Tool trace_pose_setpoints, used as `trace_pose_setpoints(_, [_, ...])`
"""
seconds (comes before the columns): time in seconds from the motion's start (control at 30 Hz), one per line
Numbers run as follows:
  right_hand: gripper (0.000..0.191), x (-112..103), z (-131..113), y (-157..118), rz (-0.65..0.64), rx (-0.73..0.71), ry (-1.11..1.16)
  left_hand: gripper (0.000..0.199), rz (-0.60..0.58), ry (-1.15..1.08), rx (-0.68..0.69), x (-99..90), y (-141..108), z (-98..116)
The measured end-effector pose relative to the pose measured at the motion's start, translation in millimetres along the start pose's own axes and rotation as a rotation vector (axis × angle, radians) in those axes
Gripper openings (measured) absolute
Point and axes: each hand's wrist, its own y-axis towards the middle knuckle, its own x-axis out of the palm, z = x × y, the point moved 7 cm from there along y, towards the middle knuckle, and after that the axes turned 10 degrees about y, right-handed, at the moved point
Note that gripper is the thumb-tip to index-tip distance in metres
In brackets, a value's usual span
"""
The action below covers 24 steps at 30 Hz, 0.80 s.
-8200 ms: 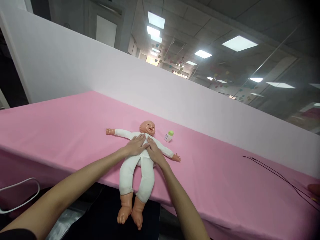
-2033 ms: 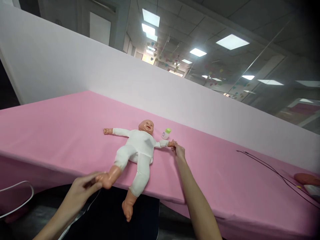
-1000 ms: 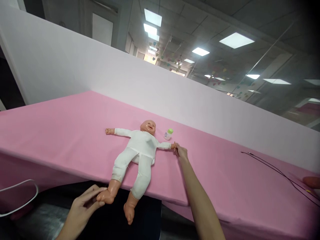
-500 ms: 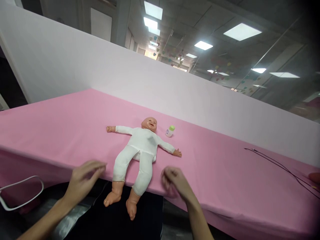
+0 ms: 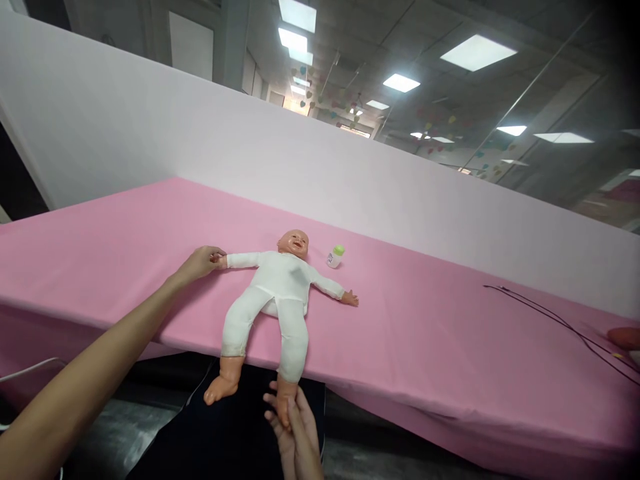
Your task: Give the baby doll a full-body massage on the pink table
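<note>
A baby doll (image 5: 285, 280) with a white cloth body lies on its back on the pink-covered table (image 5: 410, 333), its head towards the wall and its feet hanging over the front edge. My left hand (image 5: 201, 262) has its fingers closed around the doll's hand on the left side. Below the table edge my right hand (image 5: 295, 427) cups the doll's foot on the right side, fingers behind it and thumb in front. The doll's other arm stretches out on the cloth, untouched. Beside the doll's head stands a small bottle (image 5: 335, 257) with a green cap.
Black cables (image 5: 555, 317) lie on the right part of the table, near a blurred reddish object (image 5: 625, 338) at the edge of view. A white partition (image 5: 350, 173) runs along the back. A white cord (image 5: 33, 368) hangs at the lower left.
My left hand has moved up from the table's front edge and taken the doll's hand. My right hand has moved down and left and now holds the doll's foot.
</note>
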Motion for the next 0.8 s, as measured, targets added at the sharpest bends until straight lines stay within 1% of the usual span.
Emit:
trace_pose_setpoints(0.03, [0.060,-8,-10,-3,0.031,-0.086,-0.037,0.030,-0.044,-0.017,-0.015,2.6,-3,0])
trace_pose_setpoints(0.07, [0.061,-15,-20,-5,0.058,-0.185,-0.063,0.034,-0.062,-0.038,-0.029,4.5,-5,1])
trace_pose_setpoints(0.1, [0.062,-20,-31,-8,0.073,-0.297,-0.083,0.038,-0.046,-0.068,-0.041,5.0,-7,2])
trace_pose_setpoints(0.13, [0.062,-24,-42,-11,0.078,-0.413,-0.104,0.042,0.000,-0.102,-0.047,4.7,-8,3])
trace_pose_setpoints(0.2, [0.055,-25,-61,-15,0.058,-0.612,-0.168,0.042,0.090,-0.155,-0.056,7.2,-7,6])
trace_pose_setpoints(0.27, [0.046,-19,-76,-15,0.015,-0.718,-0.228,0.038,0.138,-0.207,-0.075,16.1,-4,9])
trace_pose_setpoints(0.33, [0.042,-6,-91,-8,-0.034,-0.738,-0.279,0.035,0.170,-0.263,-0.086,28.6,1,15])
trace_pose_setpoints(0.37, [0.041,4,-99,-3,-0.063,-0.729,-0.311,0.033,0.187,-0.278,-0.068,35.4,4,21])
trace_pose_setpoints(0.43, [0.039,31,-118,12,-0.112,-0.688,-0.389,0.031,0.201,-0.276,0.024,51.1,5,39])
trace_pose_setpoints(0.47, [0.037,47,-127,22,-0.143,-0.654,-0.427,0.030,0.185,-0.263,0.089,61.0,4,49])
trace_pose_setpoints(0.53, [0.042,77,-143,48,-0.171,-0.584,-0.462,0.028,0.104,-0.224,0.205,84.8,-2,67])
trace_pose_setpoints(0.6, [0.049,104,-153,77,-0.195,-0.541,-0.478,0.027,-0.011,-0.151,0.265,110.2,-10,76])
trace_pose_setpoints(0.63, [0.051,114,-155,91,-0.204,-0.526,-0.476,0.027,-0.063,-0.093,0.282,121.3,-15,78])
trace_pose_setpoints(0.7, [0.055,127,-155,113,-0.220,-0.499,-0.464,0.026,-0.120,0.030,0.311,135.6,-21,77])
trace_pose_setpoints(0.77, [0.057,129,-153,120,-0.234,-0.477,-0.448,0.025,-0.127,0.088,0.328,138.2,-22,76])
trace_pose_setpoints(0.8, [0.056,126,-152,116,-0.238,-0.468,-0.442,0.026,-0.120,0.072,0.326,135.2,-20,75])
